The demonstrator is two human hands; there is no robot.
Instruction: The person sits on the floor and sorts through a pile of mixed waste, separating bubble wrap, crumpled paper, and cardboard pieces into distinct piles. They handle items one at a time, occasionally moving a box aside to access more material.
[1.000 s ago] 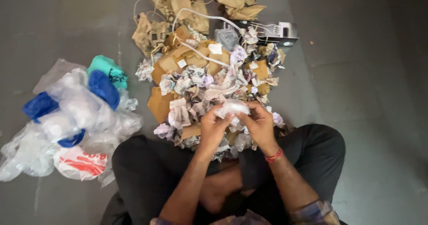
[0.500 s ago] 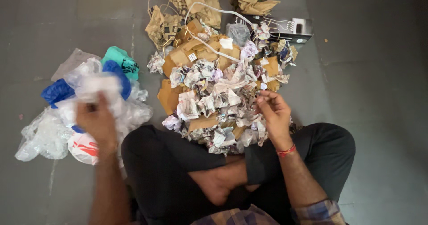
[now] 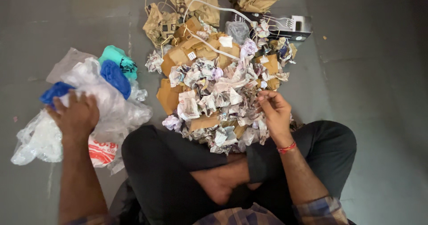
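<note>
I sit cross-legged on a grey floor. My left hand (image 3: pixel 75 116) rests palm down on a heap of clear and white plastic bags (image 3: pixel 111 109) at my left, fingers spread, gripping nothing that I can see. Blue plastic pieces (image 3: pixel 114 77) and a teal one (image 3: pixel 117 57) lie in that heap. My right hand (image 3: pixel 274 112) hovers over the near right edge of a pile of crumpled paper scraps (image 3: pixel 214 95), fingers loosely curled, touching the scraps. A red thread band circles that wrist.
Brown cardboard pieces (image 3: pixel 169 95) lie under and beside the paper. Crumpled brown paper bags (image 3: pixel 191 2) sit at the far side, with a white hanger-like wire (image 3: pixel 214 49), white plastic forks (image 3: pixel 276 22) and a dark box (image 3: pixel 294 31). My black-trousered legs (image 3: pixel 169 162) fill the near middle.
Both hands held a clear plastic piece over the paper pile; my left hand carried it to the plastic heap and now rests there. My right hand stayed by the paper.
</note>
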